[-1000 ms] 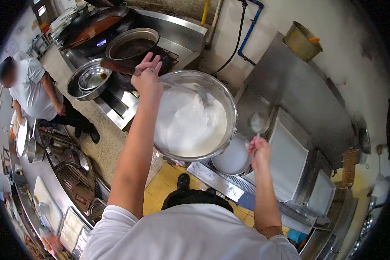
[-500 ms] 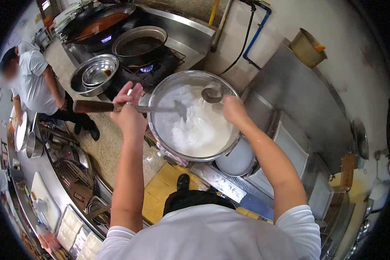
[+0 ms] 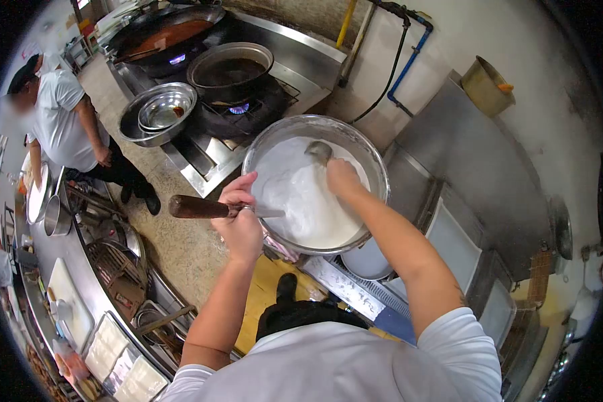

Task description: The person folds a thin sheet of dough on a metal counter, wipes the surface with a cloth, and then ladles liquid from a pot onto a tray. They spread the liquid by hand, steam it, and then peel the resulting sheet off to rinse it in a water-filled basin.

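Observation:
A large round metal pot (image 3: 253,149) holds thick white liquid (image 3: 318,218). My left hand (image 3: 241,224) is closed around the metal shaft of a wooden-handled spatula (image 3: 197,207) at the pot's left rim. The spatula's far end is sunk in the white liquid and hidden. Over the pot's right half, my right hand (image 3: 344,179) grips a metal ladle, its bowl (image 3: 319,152) showing just above the liquid beyond my fingers. Most of the ladle's handle is hidden by my hand.
Behind left, a dark pan (image 3: 229,67) sits over a lit burner, near a wok of reddish sauce (image 3: 171,35) and nested metal bowls (image 3: 161,110). Another person (image 3: 67,114) stands at the left counter. White trays (image 3: 452,231) lie to the right; a pot (image 3: 486,87) stands on a ledge.
The spatula has gone lower, its blade passing from view into the liquid. My right hand has moved toward the pot's middle with the ladle. The whole view has shifted slightly.

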`<state>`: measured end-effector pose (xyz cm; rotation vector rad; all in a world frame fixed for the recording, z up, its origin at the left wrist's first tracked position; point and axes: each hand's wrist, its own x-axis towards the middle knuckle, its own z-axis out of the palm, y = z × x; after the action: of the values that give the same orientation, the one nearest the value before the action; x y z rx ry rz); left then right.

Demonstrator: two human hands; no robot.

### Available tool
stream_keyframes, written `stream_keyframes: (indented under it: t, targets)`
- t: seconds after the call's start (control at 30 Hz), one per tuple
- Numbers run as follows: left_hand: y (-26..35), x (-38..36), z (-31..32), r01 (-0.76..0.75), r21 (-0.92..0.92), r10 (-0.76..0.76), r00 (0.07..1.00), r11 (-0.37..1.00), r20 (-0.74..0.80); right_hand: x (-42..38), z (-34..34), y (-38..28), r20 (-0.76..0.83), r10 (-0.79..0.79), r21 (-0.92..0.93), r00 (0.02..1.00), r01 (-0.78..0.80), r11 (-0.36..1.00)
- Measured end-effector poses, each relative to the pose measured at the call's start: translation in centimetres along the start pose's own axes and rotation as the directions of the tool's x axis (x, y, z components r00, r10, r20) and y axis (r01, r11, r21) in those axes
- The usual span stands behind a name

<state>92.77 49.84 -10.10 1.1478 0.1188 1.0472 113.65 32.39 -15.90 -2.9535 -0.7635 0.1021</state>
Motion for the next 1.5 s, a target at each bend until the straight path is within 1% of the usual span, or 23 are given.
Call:
stream_keyframes:
  t: [0.07, 0.17, 0.2, 0.27, 0.3, 0.4, 0.5, 0.53, 0.57, 0.63, 0.67, 0.77, 0.87, 0.97, 1.0, 1.1, 1.13, 1.17, 1.23, 1.27, 1.33, 1.37, 1.5]
  targets:
    - [-0.5, -0.5, 0.0, 0.025, 0.032, -0.025, 1.0, 0.999, -0.011, -0.2, 0.9, -0.4, 0.049, 0.009, 0.052, 0.999, -0.012, 0.999]
    - [-0.4, -1.0, 0.1, 0.038, 0.124, -0.039, 0.999, 0.992, 0.005, -0.7, 0.3, -1.1, 0.196, 0.098, 0.233, 0.976, -0.143, 0.962]
    - [-0.4, -1.1, 0.2, 0.039, 0.162, -0.042, 0.999, 0.986, 0.015, -0.8, 0.3, -0.9, 0.199, 0.107, 0.256, 0.974, -0.157, 0.954]
    - [-1.3, -1.5, -0.2, 0.044, 0.172, -0.045, 0.999, 0.984, 0.005, -0.9, 0.4, -0.4, 0.206, 0.13, 0.303, 0.97, -0.19, 0.934]
    - [-1.8, -1.7, -0.5, 0.047, 0.176, -0.048, 0.999, 0.983, 0.001, -1.3, -0.4, -0.2, 0.245, 0.132, 0.336, 0.96, -0.212, 0.918]
    - [-2.0, -2.1, -1.1, 0.065, 0.284, -0.075, 0.997, 0.957, 0.025, -3.2, -3.0, 0.6, 0.337, 0.123, 0.428, 0.933, -0.268, 0.863]
    - [-1.1, -2.7, -1.3, 0.007, 0.392, -0.046, 0.995, 0.92, 0.091, -4.9, -5.0, 2.5, 0.375, 0.077, 0.517, 0.924, -0.277, 0.81]
    - [-1.4, -3.0, -1.9, 0.013, 0.421, -0.067, 0.991, 0.907, 0.114, -5.8, -6.4, 3.0, 0.387, 0.055, 0.55, 0.92, -0.279, 0.787]
    - [-1.4, -3.4, -2.3, -0.053, 0.494, -0.015, 0.991, 0.868, 0.133, -6.8, -7.9, 3.4, 0.398, 0.033, 0.583, 0.917, -0.281, 0.762]
    - [-1.2, -4.4, -2.8, -0.183, 0.624, 0.083, 0.979, 0.76, 0.186, -9.0, -10.2, 4.4, 0.406, 0.077, 0.675, 0.911, -0.356, 0.646]
    - [-1.5, -5.2, -3.5, -0.173, 0.627, 0.071, 0.98, 0.759, 0.185, -10.1, -11.3, 5.0, 0.409, 0.098, 0.717, 0.907, -0.386, 0.58]
    - [-3.4, -10.1, -7.4, -0.023, 0.74, -0.034, 0.997, 0.672, 0.062, -13.4, -14.2, 7.5, 0.432, 0.076, 0.738, 0.899, -0.401, 0.543]
    - [-1.7, -14.1, -7.0, 0.018, 0.529, -0.115, 0.982, 0.848, 0.152, -17.1, -16.3, 10.5, 0.428, 0.132, 0.736, 0.894, -0.429, 0.524]
    - [-0.8, -18.4, -4.7, 0.051, 0.494, -0.227, 0.925, 0.868, 0.304, -21.1, -16.6, 14.6, 0.404, 0.168, 0.748, 0.899, -0.431, 0.505]
    - [-0.2, -19.7, -2.6, 0.111, 0.482, -0.28, 0.914, 0.869, 0.294, -22.5, -16.5, 16.1, 0.401, 0.199, 0.748, 0.894, -0.445, 0.492]
    - [-1.2, -23.0, 2.4, 0.035, 0.495, -0.313, 0.813, 0.868, 0.49, -27.1, -16.8, 20.4, 0.409, 0.298, 0.724, 0.863, -0.506, 0.47]
    - [-0.8, -23.5, 4.6, -0.105, 0.532, -0.275, 0.763, 0.84, 0.585, -28.9, -17.7, 21.3, 0.425, 0.333, 0.7, 0.842, -0.539, 0.468]
    - [-0.8, -24.3, 6.8, -0.087, 0.514, -0.295, 0.732, 0.853, 0.614, -30.6, -18.0, 22.5, 0.442, 0.367, 0.676, 0.818, -0.573, 0.463]
    - [-0.7, -26.4, 11.1, -0.05, 0.484, -0.331, 0.668, 0.874, 0.666, -33.8, -16.3, 26.5, 0.43, 0.399, 0.687, 0.81, -0.58, 0.437]
    - [-0.5, -27.6, 13.2, -0.009, 0.486, -0.37, 0.635, 0.874, 0.678, -35.3, -15.0, 28.8, 0.422, 0.411, 0.693, 0.808, -0.58, 0.428]
    - [-0.7, -29.9, 16.2, -0.03, 0.5, -0.394, 0.577, 0.865, 0.716, -38.3, -10.7, 33.8, 0.387, 0.453, 0.735, 0.803, -0.565, 0.375]
    - [-0.8, -31.0, 17.4, -0.039, 0.508, -0.407, 0.549, 0.861, 0.731, -39.6, -9.1, 35.6, 0.371, 0.472, 0.753, 0.8, -0.556, 0.351]
    - [-1.9, -35.6, 20.6, -0.003, 0.572, -0.513, 0.441, 0.82, 0.736, -43.6, -6.0, 40.1, 0.375, 0.588, 0.783, 0.716, -0.584, 0.212]
